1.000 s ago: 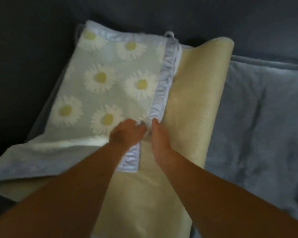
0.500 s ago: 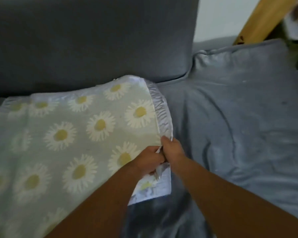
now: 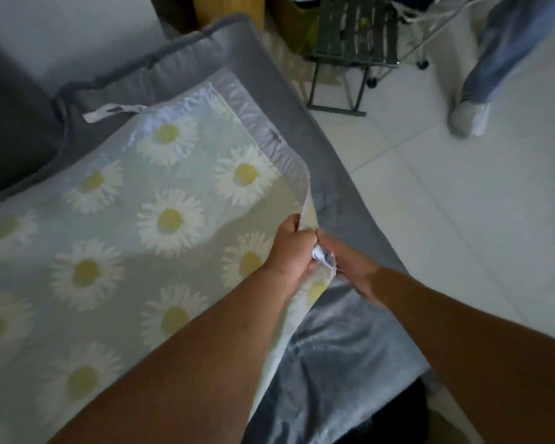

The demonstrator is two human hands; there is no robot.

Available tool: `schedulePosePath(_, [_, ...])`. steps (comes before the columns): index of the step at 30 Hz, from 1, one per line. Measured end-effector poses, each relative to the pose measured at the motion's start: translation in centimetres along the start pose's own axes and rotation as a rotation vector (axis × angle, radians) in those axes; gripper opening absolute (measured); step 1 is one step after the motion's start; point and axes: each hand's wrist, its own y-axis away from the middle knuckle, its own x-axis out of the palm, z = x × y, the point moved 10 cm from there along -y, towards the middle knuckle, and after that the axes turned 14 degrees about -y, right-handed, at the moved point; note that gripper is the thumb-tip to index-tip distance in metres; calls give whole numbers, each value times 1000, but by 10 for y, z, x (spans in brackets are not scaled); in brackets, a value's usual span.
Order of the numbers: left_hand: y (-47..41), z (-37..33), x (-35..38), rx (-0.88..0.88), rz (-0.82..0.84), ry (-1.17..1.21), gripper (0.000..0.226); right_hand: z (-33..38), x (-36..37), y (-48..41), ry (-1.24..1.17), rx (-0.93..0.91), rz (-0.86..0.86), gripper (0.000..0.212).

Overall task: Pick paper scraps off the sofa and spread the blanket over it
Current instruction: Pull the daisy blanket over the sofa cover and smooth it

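My left hand [image 3: 290, 248] and right hand [image 3: 350, 267] meet at centre frame, both pinching the satin edge of the daisy-print blanket [image 3: 125, 238], which covers the grey sofa cushion [image 3: 340, 193] across the left. I read no writing on its white tag [image 3: 109, 111], upper left.

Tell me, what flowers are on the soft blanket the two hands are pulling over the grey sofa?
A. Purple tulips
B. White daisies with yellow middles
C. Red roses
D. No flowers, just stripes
B: the pale green fleece blanket with the shiny satin edge, held at its edge by the left hand and the right hand, is printed with white daisies with yellow centres as it lies on the grey sofa cushion.
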Motion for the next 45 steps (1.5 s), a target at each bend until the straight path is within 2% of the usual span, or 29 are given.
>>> schedulePosePath(5, [-20, -37, 80, 27, 32, -63, 22, -1, -70, 28, -129, 54, 86, 42])
schedulePosePath(8, [-25, -49, 123, 70, 52, -117, 20, -14, -119, 51, 42, 229, 55, 40])
schedulePosePath(11, [-22, -54, 169, 75, 67, -141, 25, -31, -169, 77, 83, 443, 41, 48])
schedulePosePath(12, [-21, -54, 188, 80, 118, -121, 29, -31, -191, 82, 123, 467, -29, 50])
schedulePosePath(14, [-14, -49, 234, 80, 303, -123, 41, -22, -253, 85, 293, 370, -335, 46])
schedulePosePath(16, [-7, -29, 259, 96, 423, -342, 56, -6, -309, 91, 488, 176, -693, 37])
schedulePosePath(17, [-6, -20, 260, 126, 435, -483, 61, 0, -323, 96, 575, 124, -807, 34])
schedulePosePath(18, [-6, -11, 254, 168, 421, -626, 64, -2, -329, 97, 658, 127, -867, 37])
schedulePosePath(20, [-6, 7, 223, 273, 310, -938, 65, -12, -316, 89, 841, 190, -866, 61])
schedulePosePath(21, [-4, 14, 206, 333, 252, -1091, 63, -16, -301, 82, 917, 175, -833, 71])
schedulePosePath(23, [0, 35, 162, 374, 166, -1270, 63, -27, -243, 56, 968, 74, -663, 77])
schedulePosePath(26, [11, 64, 72, 277, 44, -1285, 67, -54, -117, 20, 996, 3, -322, 70])
schedulePosePath(28, [22, 81, 19, 199, -4, -1290, 68, -62, -42, 11, 1032, -85, -189, 68])
schedulePosePath(30, [42, 102, -63, 115, -107, -1293, 66, -67, 55, 7, 1117, -223, -55, 67])
schedulePosePath(33, [74, 137, -170, -9, -251, -1222, 64, -88, 165, 11, 1213, -304, 110, 67])
schedulePosePath(35, [96, 167, -223, -124, -270, -1193, 67, -109, 214, 16, 1251, -304, 188, 69])
schedulePosePath(40, [181, 271, -391, -411, -378, -953, 77, -193, 376, 51, 1436, -391, 409, 74])
schedulePosePath(41, [210, 305, -436, -466, -417, -889, 79, -222, 426, 62, 1494, -422, 475, 76])
schedulePosePath(43, [231, 325, -473, -520, -447, -854, 85, -242, 461, 73, 1540, -435, 535, 82])
schedulePosePath(45, [284, 386, -550, -601, -518, -791, 94, -300, 559, 94, 1641, -513, 655, 91])
